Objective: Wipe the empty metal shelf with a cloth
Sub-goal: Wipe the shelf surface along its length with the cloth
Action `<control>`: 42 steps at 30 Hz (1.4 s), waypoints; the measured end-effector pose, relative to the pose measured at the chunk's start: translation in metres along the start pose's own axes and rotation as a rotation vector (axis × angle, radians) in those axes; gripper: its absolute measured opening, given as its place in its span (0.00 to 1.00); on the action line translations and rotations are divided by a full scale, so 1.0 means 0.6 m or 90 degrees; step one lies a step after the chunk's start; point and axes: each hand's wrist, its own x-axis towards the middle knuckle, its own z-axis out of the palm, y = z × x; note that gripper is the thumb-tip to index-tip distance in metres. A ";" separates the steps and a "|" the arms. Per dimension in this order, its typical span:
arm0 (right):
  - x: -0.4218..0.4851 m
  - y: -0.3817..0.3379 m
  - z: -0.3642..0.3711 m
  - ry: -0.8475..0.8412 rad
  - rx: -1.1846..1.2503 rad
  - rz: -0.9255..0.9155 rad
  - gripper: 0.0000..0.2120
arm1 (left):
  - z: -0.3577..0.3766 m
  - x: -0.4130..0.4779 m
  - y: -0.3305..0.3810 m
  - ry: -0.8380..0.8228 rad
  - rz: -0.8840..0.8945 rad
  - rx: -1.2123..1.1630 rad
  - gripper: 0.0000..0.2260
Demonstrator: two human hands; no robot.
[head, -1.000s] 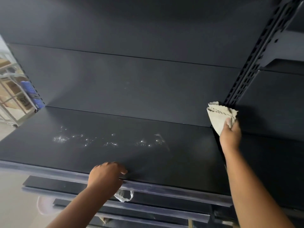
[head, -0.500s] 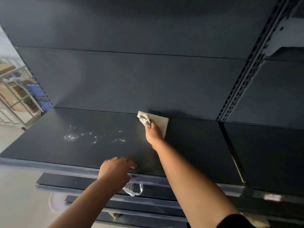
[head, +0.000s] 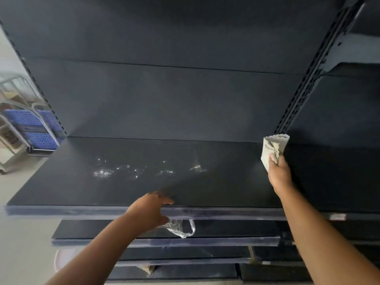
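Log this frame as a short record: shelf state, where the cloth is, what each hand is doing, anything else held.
shelf: dark metal, nothing stored on it
residue: pale glinting specks, left of centre
cloth: folded, beige, at the shelf's right rear corner by the slotted upright
right hand: grips the cloth
left hand: rests on the shelf's front edge, holds a crumpled clear plastic piece beneath
background: blue crates, far left

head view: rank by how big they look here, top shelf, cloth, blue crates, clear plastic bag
1. top shelf, by far the largest, spanning most of the frame.
2. blue crates, at the far left; farther from the camera, so true size is unsure.
3. cloth, in the right hand.
4. clear plastic bag, hanging from the left hand; close to the cloth.
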 end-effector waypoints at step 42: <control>-0.104 -0.092 0.296 -0.133 -0.437 -0.065 0.16 | -0.077 -0.061 -0.234 0.046 -0.158 0.203 0.10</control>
